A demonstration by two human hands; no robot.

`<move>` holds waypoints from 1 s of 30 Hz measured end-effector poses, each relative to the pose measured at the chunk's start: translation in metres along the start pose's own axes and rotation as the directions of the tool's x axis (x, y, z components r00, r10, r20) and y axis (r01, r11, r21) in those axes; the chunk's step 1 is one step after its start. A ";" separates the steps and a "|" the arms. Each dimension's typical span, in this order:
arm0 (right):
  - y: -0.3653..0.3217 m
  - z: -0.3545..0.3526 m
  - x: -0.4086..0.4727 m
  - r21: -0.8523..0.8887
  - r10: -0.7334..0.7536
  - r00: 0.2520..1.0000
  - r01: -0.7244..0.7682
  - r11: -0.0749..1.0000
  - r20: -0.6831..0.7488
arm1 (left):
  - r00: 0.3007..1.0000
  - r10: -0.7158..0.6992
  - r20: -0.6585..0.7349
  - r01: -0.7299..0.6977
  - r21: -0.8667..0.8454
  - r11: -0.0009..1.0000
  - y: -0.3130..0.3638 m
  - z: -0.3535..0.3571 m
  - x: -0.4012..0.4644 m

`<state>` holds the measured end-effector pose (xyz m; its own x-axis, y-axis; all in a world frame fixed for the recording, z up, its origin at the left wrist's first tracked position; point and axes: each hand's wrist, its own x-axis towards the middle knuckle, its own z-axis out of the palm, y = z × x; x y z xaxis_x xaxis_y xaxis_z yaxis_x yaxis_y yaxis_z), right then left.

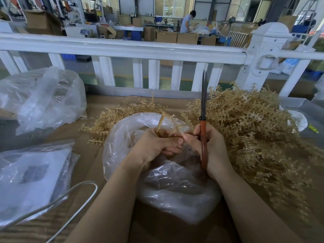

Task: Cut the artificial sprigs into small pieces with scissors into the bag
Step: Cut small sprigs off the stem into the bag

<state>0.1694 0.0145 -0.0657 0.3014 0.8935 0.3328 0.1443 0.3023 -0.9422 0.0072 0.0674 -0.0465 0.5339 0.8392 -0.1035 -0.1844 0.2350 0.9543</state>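
My left hand (156,146) grips a small bunch of tan artificial sprigs (164,122) above the mouth of a clear plastic bag (175,190) at the centre. My right hand (213,151) holds red-handled scissors (203,120) upright, with the dark blades closed and pointing away from me. Its thumb reaches toward the left hand's fingers. A large heap of loose sprigs (254,130) lies to the right of the bag and behind it on the cardboard-covered table (91,158).
A crumpled clear bag (43,99) sits at the back left. A flat bag with printed sheets (31,178) and a white cable (73,193) lie at the front left. A white railing (122,50) runs behind the table. A yellow-green object (313,128) lies at far right.
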 end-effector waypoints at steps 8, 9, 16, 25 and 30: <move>0.000 0.001 -0.004 -0.194 -0.044 0.999 0.045 0.980 0.014 | 0.966 0.106 -0.237 -0.162 -0.229 0.960 0.009 -0.009 0.005; 0.001 0.001 -0.005 -0.268 -0.056 0.998 0.061 0.961 0.025 | 0.956 0.123 -0.266 -0.187 -0.230 0.955 0.010 -0.010 0.004; -0.002 0.010 -0.009 -0.668 -0.196 0.972 0.232 0.707 0.130 | 0.877 0.324 -0.356 -0.359 -0.037 0.933 0.018 -0.012 -0.001; 0.001 0.010 -0.010 -0.727 -0.171 0.979 0.197 0.658 0.111 | 0.875 0.440 -0.204 -0.466 -0.102 0.879 0.018 -0.016 -0.004; 0.001 0.010 -0.009 -0.735 -0.145 0.986 0.158 0.659 0.082 | 0.890 0.411 -0.198 -0.439 -0.126 0.889 0.017 -0.023 -0.002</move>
<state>0.1569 0.0100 -0.0701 0.1987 0.8645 0.4617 0.8355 0.0968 -0.5408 -0.0155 0.0810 -0.0362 0.2358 0.9404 0.2451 -0.5029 -0.0977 0.8588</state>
